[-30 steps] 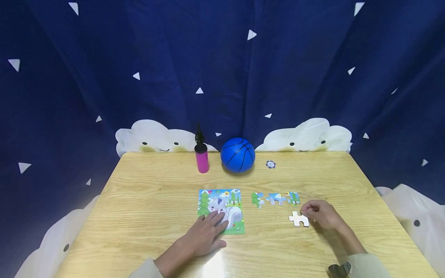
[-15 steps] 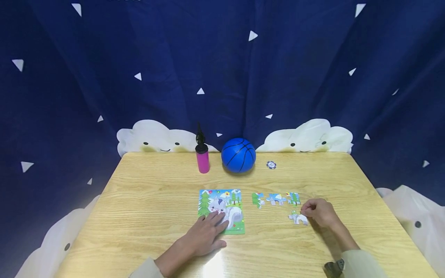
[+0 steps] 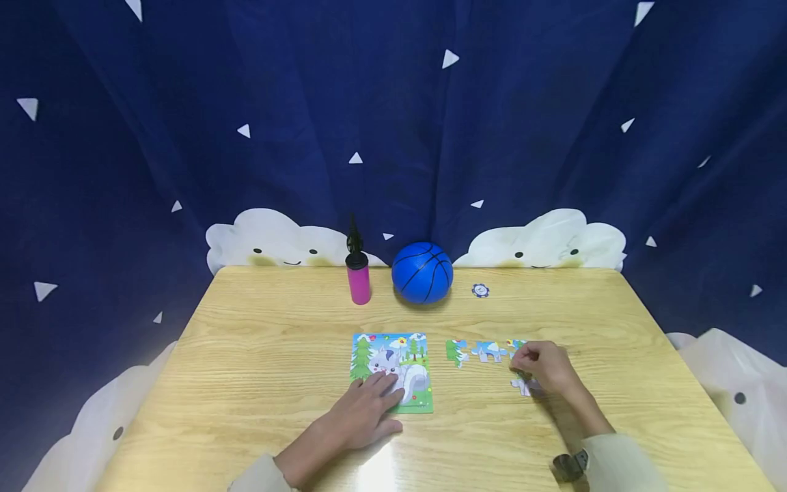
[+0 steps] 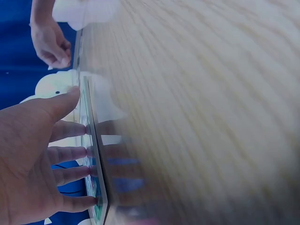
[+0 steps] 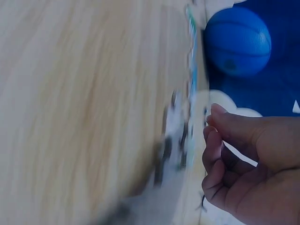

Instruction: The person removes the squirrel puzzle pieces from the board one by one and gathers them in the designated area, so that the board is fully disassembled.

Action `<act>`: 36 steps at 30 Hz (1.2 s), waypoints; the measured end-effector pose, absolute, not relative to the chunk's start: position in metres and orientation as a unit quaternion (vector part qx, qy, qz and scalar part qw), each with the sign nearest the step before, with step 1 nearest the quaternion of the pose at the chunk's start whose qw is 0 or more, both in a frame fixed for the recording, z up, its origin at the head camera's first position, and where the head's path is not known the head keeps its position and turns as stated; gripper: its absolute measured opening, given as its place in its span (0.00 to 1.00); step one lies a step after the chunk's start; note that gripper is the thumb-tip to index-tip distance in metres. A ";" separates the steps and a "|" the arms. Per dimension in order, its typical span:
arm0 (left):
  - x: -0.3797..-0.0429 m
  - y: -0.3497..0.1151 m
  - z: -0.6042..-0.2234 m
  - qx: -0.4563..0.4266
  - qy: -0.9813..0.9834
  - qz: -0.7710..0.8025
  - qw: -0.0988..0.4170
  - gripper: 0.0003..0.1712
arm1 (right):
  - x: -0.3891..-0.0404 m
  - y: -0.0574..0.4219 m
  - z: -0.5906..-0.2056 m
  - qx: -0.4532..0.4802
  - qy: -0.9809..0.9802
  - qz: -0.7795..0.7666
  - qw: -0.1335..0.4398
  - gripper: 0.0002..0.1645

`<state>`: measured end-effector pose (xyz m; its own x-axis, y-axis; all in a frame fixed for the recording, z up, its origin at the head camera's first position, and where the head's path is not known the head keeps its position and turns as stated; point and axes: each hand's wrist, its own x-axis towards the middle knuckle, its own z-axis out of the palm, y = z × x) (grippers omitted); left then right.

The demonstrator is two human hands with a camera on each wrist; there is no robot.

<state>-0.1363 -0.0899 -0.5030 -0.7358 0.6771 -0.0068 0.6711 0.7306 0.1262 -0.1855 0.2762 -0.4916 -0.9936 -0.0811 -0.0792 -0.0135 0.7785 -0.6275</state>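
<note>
My left hand (image 3: 365, 412) lies with straight, spread fingers on a square puzzle board (image 3: 418, 404) with a squirrel picture. In the left wrist view the fingertips of that hand (image 4: 33, 159) touch the board's face. My right hand (image 3: 547, 367) is over a loose puzzle piece (image 3: 520, 387), partly covering it and the rightmost piece of the row behind. In the right wrist view its thumb and index fingertip meet, the other fingers (image 5: 215, 183) are curled, and nothing shows between them. Two more puzzle pieces, one with a tree (image 3: 455, 352) and one with sky (image 3: 488, 351), lie right of the board.
At the back of the wooden table (image 3: 270, 342) stand a pink pump (image 3: 359, 283) with a black top and a blue basketball (image 3: 422, 273). A blue-and-white poker chip (image 3: 480, 290) lies right of the ball. A dark blue curtain (image 3: 295, 102) hangs behind.
My right hand has moved left and slightly away from me, over the loose piece. That piece looked plain white a second ago and then showed its picture. The left hand has stayed on the board.
</note>
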 end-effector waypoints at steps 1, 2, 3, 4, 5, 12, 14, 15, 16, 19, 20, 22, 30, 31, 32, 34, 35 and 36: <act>-0.137 -0.090 -0.502 0.364 0.929 0.057 0.024 0.33 | -0.187 0.271 -0.491 -0.027 0.941 -0.333 0.050 0.06; -0.137 -0.090 -0.502 0.364 0.929 0.056 0.022 0.33 | -0.189 0.264 -0.491 -0.028 0.940 -0.336 0.051 0.05; -0.137 -0.090 -0.501 0.365 0.929 0.054 0.019 0.32 | -0.190 0.258 -0.491 -0.026 0.939 -0.338 0.050 0.05; -0.137 -0.090 -0.501 0.366 0.929 0.051 0.016 0.32 | -0.192 0.252 -0.491 -0.029 0.938 -0.341 0.050 0.05; -0.137 -0.091 -0.501 0.368 0.929 0.049 0.013 0.32 | -0.194 0.245 -0.491 -0.030 0.937 -0.343 0.052 0.04; -0.134 -0.092 -0.499 0.370 0.928 0.040 0.020 0.32 | -0.206 0.200 -0.490 -0.052 0.926 -0.367 0.065 0.04; -0.134 -0.094 -0.499 0.368 0.929 0.037 0.021 0.33 | -0.210 0.187 -0.489 -0.058 0.924 -0.372 0.067 0.04; -0.134 -0.095 -0.498 0.367 0.929 0.036 0.022 0.33 | -0.212 0.181 -0.488 -0.058 0.922 -0.376 0.069 0.04; -0.134 -0.096 -0.498 0.365 0.930 0.037 0.021 0.33 | -0.214 0.175 -0.487 -0.063 0.922 -0.375 0.069 0.04; -0.134 -0.101 -0.496 0.357 0.933 0.044 0.015 0.32 | -0.220 0.158 -0.486 -0.068 0.919 -0.382 0.073 0.04; -0.134 -0.103 -0.495 0.355 0.933 0.049 0.013 0.32 | -0.221 0.153 -0.485 -0.072 0.918 -0.383 0.074 0.04; -0.133 -0.107 -0.493 0.350 0.935 0.058 0.011 0.32 | -0.224 0.143 -0.485 -0.078 0.916 -0.386 0.075 0.04; -0.130 -0.118 -0.495 0.345 0.937 0.055 0.004 0.31 | -0.226 0.108 -0.490 -0.104 0.903 -0.409 0.087 0.03; -0.129 -0.119 -0.495 0.345 0.937 0.054 0.004 0.31 | -0.226 0.104 -0.491 -0.107 0.902 -0.409 0.087 0.03; -0.129 -0.119 -0.496 0.344 0.937 0.055 0.004 0.31 | -0.226 0.101 -0.491 -0.110 0.901 -0.410 0.086 0.04; -0.129 -0.119 -0.497 0.342 0.938 0.055 0.002 0.31 | -0.227 0.095 -0.493 -0.112 0.902 -0.408 0.088 0.04; -0.129 -0.120 -0.497 0.342 0.938 0.056 -0.001 0.31 | -0.227 0.092 -0.494 -0.114 0.902 -0.407 0.087 0.04; -0.129 -0.120 -0.497 0.343 0.938 0.056 -0.003 0.31 | -0.227 0.090 -0.495 -0.116 0.903 -0.406 0.087 0.05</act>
<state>-0.1289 -0.1196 -0.4973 -0.7650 0.6425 0.0443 0.6432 0.7586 0.1036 -0.2268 0.0902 -0.4952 -0.9583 -0.2789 -0.0628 -0.1382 0.6442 -0.7522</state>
